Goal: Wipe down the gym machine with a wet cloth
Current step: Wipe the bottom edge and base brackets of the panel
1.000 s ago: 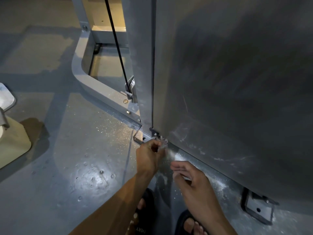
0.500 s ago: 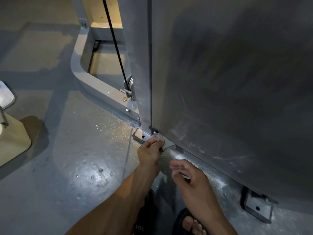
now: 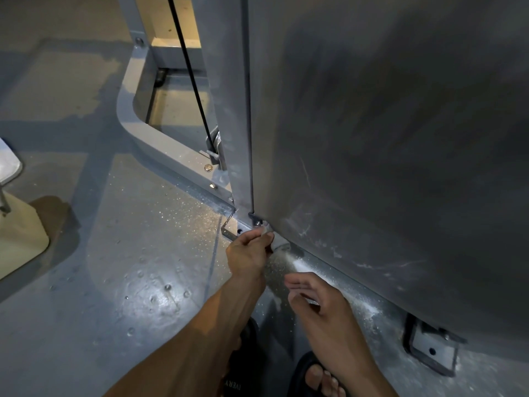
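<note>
**Q:** What does the figure show at the base of the grey painted steel gym machine point(image 3: 386, 138)?

**A:** The left hand point(image 3: 249, 253) grips a small, wadded grey wet cloth point(image 3: 279, 242), its fingers point(image 3: 264, 233) curled round it, and presses it against the machine's bottom corner, just beside the bolted floor bracket point(image 3: 229, 232). The right hand point(image 3: 317, 299) hovers near and to the right, fingers loosely spread and holding nothing.

**Q:** What has just changed?

**A:** A second ago the cloth sat bunched at the corner bolt itself. It has since slid a little right, along the lower edge of the large side panel, while the right hand has kept its place and eased slightly open.

**Q:** And the meaning for the task?

**A:** The wipe appears to be advancing from the corner along the bottom rail. White streaks and speckles remain on the panel's lower right and on the blue-grey floor point(image 3: 114, 282) below, so much of this edge probably awaits cleaning. The black cable point(image 3: 189, 75) on the far side looks untouched.
</note>
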`<state>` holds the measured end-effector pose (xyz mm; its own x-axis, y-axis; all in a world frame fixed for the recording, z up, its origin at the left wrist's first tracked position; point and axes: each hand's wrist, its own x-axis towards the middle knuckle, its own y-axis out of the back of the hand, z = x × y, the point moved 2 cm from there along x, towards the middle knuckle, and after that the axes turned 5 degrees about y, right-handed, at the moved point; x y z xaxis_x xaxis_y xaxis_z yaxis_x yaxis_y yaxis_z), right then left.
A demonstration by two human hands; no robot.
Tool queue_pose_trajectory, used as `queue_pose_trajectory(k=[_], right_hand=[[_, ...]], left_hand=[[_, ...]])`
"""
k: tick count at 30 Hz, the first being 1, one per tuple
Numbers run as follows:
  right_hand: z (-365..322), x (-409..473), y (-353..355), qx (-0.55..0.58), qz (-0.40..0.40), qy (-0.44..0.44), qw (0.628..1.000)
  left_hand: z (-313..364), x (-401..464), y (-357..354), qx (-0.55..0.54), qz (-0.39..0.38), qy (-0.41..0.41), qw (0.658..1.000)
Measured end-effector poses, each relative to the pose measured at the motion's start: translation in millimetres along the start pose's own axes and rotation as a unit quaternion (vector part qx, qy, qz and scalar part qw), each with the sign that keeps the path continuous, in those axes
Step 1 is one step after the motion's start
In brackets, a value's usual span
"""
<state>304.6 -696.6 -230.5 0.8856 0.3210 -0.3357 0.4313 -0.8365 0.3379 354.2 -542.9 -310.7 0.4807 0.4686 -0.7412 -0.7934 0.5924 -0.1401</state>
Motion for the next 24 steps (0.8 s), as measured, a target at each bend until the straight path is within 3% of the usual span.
queue_pose_trajectory(k=[5, 14, 21, 24], right_hand=[[-1, -1, -1, -0.002, -0.005, 0.0, 1.0], [0, -7, -1, -0.006, -0.005, -0.003, 1.0], [-4, -8, -2, -0.005, -0.009, -0.01, 1.0], [-6, -10, -3, -0.009, -0.013, -0.014, 1.0]], left_hand=[[5, -13, 0, -0.023, -0.063, -0.029, 0.997], [-6, -3, -8, 0.064, -0.026, -0.023, 0.997], [-1, -13, -9, -0.011, -0.061, -0.008, 0.998], [2, -13, -6, 0.03, -0.06, -0.03, 0.997]])
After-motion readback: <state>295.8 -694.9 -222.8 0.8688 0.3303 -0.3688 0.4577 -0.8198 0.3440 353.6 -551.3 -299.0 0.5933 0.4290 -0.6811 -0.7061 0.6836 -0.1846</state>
